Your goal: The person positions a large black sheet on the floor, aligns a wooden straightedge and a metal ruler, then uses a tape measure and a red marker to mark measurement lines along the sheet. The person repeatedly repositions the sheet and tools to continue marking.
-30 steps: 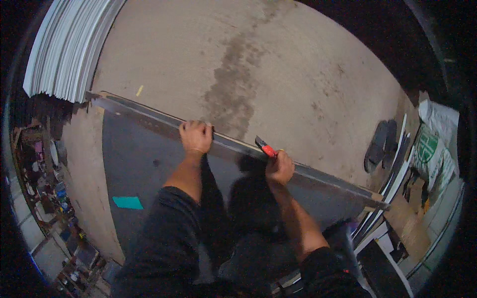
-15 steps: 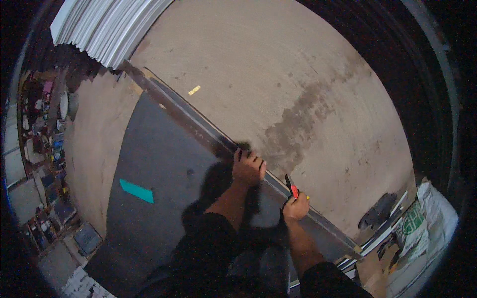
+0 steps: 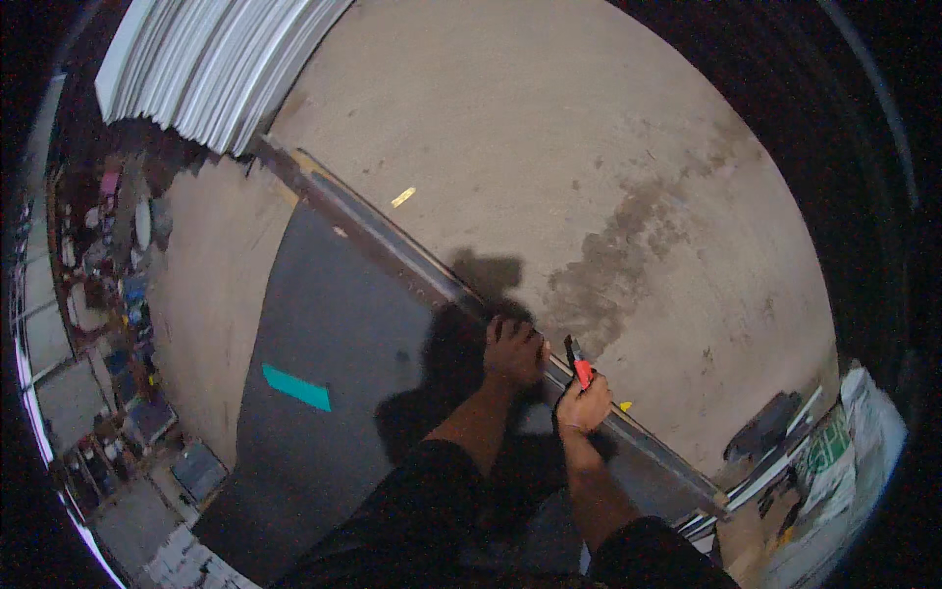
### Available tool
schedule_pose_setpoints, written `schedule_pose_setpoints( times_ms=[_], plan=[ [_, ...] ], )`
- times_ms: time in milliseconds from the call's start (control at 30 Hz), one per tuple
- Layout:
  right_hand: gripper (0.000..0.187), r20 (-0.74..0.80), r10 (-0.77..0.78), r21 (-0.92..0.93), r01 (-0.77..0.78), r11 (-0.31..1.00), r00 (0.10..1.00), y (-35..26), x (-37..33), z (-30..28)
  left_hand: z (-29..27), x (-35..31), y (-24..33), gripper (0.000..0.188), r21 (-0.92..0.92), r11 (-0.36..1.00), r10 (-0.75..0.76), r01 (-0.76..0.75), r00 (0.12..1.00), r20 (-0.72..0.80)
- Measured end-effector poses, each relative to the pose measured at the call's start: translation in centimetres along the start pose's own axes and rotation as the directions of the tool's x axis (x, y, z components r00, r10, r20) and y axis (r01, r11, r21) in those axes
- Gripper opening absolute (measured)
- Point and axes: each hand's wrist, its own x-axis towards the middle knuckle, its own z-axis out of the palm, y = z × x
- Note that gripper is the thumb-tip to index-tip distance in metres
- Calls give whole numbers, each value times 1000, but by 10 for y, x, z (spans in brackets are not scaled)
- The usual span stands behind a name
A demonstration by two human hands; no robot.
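Observation:
My right hand is closed around a utility knife with a red body and a dark front end pointing away from me. It is beside a long dark straight bar that runs diagonally from upper left to lower right. Farther up the bar, my left hand has its fingers bent over the bar and pressed on it; its fingertips are partly in shadow. Beyond the bar spreads a large beige sheet; on my side lies a dark grey sheet. Whether the blade touches anything I cannot tell.
Teal tape sticks to the grey sheet. A yellow strip and a small yellow piece lie beyond the bar. Stacked white panels stand at the far left, mixed items at left, a white sack at right.
The whole view has shifted, so the scene sits farther right and lower. Against the bar, my right hand with the knife has slid up-left, closer to my left hand, which keeps its place.

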Motion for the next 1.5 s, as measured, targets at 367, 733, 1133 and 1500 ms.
schedule_pose_setpoints(
  times_ms=[367, 733, 1133, 1500],
  plan=[
    [22, -94, -66, -85, 58, 995, 993, 15, 1, 16, -10, 9, -16, 33, -38, 965, 263, -260, 958, 113],
    [21, -66, -61, -54, 57, 997, 996, 12, 0, 19, -61, 75, -170, 29, 251, 950, 179, -184, 983, 40],
    [26, -16, -91, -47, 91, 995, 996, 11, 1, 10, -67, 80, -178, 26, 238, 949, 162, -207, 967, 196],
    [25, -63, -92, -47, 89, 995, 994, 7, -1, 13, -60, 78, -190, 28, 163, 965, 180, -206, 971, 159]
  ],
)
